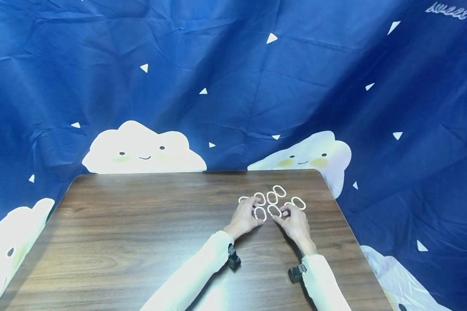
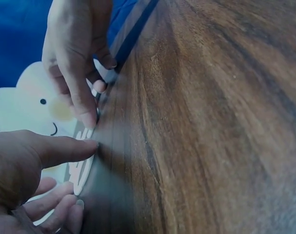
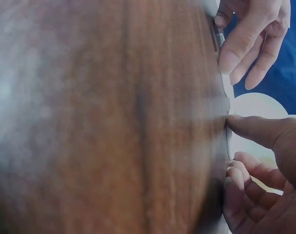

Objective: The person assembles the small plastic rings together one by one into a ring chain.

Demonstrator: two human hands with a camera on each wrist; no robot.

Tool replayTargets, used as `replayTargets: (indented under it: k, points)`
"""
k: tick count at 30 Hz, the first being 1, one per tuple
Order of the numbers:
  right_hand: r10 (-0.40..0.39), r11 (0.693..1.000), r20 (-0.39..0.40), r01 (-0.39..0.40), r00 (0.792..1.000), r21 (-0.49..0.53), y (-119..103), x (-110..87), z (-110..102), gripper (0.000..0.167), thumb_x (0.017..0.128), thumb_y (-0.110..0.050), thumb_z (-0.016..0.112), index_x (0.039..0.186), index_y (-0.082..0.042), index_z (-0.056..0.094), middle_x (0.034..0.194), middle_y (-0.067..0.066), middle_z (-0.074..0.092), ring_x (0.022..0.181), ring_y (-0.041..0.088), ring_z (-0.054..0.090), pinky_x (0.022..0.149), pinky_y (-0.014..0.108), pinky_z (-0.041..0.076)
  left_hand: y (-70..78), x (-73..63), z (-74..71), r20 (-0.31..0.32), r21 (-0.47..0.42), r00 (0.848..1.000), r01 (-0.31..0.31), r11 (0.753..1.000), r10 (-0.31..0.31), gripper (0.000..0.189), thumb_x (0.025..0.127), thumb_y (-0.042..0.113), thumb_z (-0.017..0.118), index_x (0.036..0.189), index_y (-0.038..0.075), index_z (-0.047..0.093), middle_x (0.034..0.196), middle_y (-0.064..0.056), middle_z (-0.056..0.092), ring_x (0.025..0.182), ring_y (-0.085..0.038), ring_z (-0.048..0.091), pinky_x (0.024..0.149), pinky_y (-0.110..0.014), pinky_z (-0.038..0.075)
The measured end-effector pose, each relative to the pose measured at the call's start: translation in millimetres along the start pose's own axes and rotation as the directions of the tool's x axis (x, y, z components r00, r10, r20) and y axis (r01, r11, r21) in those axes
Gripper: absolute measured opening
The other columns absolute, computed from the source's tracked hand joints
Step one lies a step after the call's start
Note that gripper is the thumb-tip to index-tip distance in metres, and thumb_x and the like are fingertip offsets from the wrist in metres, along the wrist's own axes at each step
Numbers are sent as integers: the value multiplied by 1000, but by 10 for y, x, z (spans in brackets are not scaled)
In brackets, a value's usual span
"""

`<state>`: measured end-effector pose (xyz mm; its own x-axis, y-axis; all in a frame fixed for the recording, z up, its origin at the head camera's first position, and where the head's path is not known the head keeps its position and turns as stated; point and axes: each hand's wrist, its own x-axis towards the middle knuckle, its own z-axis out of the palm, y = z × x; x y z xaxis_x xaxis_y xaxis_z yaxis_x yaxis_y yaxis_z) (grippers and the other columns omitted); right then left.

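Several white oval rings lie in a loose group on the wooden table [image 1: 140,224]. My left hand [image 1: 244,217] has thumb and fingers at opposite sides of a left ring [image 1: 255,219], the thumb at its near edge. In the left wrist view that ring [image 2: 79,187] lies flat, between thumb and curled fingers. Close to the right of it, my right hand [image 1: 297,223] pinches another ring [image 1: 270,208] by its edges. The right wrist view shows this ring [image 3: 230,144] edge-on between thumb and fingertips.
Beyond the hands lie more white rings: one at the back [image 1: 279,186], one beside it [image 1: 272,193], one behind the left fingers [image 1: 260,193] and one at the right [image 1: 304,203]. Another [image 1: 243,198] is partly hidden by the left hand. A blue cloth [image 1: 233,56] hangs behind the table.
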<state>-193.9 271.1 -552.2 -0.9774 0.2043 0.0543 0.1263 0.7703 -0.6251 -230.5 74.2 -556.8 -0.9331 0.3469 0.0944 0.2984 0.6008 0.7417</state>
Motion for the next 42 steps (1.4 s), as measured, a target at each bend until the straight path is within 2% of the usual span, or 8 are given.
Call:
replayTargets:
  k: [8, 12, 18, 25, 30, 35, 38, 42]
  points:
    - [11, 998, -18, -10, 1000, 57, 5, -2, 9, 37, 78, -24, 92, 105, -4, 76, 94, 11, 77, 71, 8, 65, 68, 22, 49, 2, -8, 0, -9, -5, 1000, 0, 1000, 0, 71, 72, 11, 93, 135, 9, 62, 120, -6, 74, 109, -23, 70, 95, -32, 56]
    - [30, 997, -19, -28, 999, 78, 0, -6, 9, 37, 76, -23, 94, 103, -4, 76, 94, 12, 78, 69, 4, 64, 70, 21, 49, 13, -24, -14, -11, -4, 1000, -1, 1000, 1, 70, 72, 10, 94, 135, 7, 63, 117, -7, 74, 107, -24, 71, 95, -32, 56]
    - [46, 993, -10, -44, 999, 110, -15, -22, 8, 38, 75, -22, 94, 101, -4, 72, 94, 13, 78, 70, 4, 65, 71, 21, 49, 7, -60, -20, -53, 80, 997, -43, 996, 48, 65, 69, 17, 96, 127, 3, 70, 108, -10, 74, 108, -25, 66, 98, -35, 53]
    - [32, 985, 4, -32, 999, 168, -22, -55, 28, 38, 76, -16, 93, 101, -2, 69, 91, 14, 75, 70, 9, 67, 64, 14, 49, 13, -87, -30, -39, 133, 998, -38, 990, 43, 55, 70, 22, 95, 118, 2, 76, 117, -13, 71, 119, -28, 61, 108, -38, 49]
    - [-2, 979, 9, 0, 1000, 206, -14, -98, 43, 31, 80, -9, 88, 102, 0, 68, 89, 14, 75, 69, 8, 65, 62, 13, 51, 8, -117, -35, -26, 121, 1000, -11, 993, 14, 50, 70, 24, 96, 112, 6, 77, 116, -12, 69, 111, -28, 64, 100, -39, 53]
    - [-10, 980, -1, 10, 1000, 199, -5, -126, 44, 26, 84, -9, 84, 103, 0, 70, 88, 12, 75, 68, 5, 63, 63, 13, 50, -5, -136, -55, 9, 125, 1000, -1, 992, 0, 55, 71, 26, 96, 117, 10, 71, 110, -9, 69, 97, -23, 67, 90, -40, 56]
    - [3, 981, -10, -1, 1000, 194, -4, -138, 31, 26, 85, -12, 83, 105, -1, 71, 89, 11, 75, 67, 3, 61, 66, 13, 49, -8, -133, -72, 15, 110, 1000, -16, 994, 15, 53, 75, 27, 93, 120, 8, 71, 106, -8, 73, 95, -22, 68, 88, -38, 56]
    - [12, 980, -19, -8, 1000, 197, -2, -155, 18, 25, 87, -14, 81, 108, -4, 72, 90, 9, 77, 67, 1, 61, 69, 13, 49, 5, -145, -124, 2, 86, 999, -39, 996, 39, 34, 89, 24, 79, 116, 4, 74, 109, -12, 76, 102, -28, 71, 90, -41, 58]
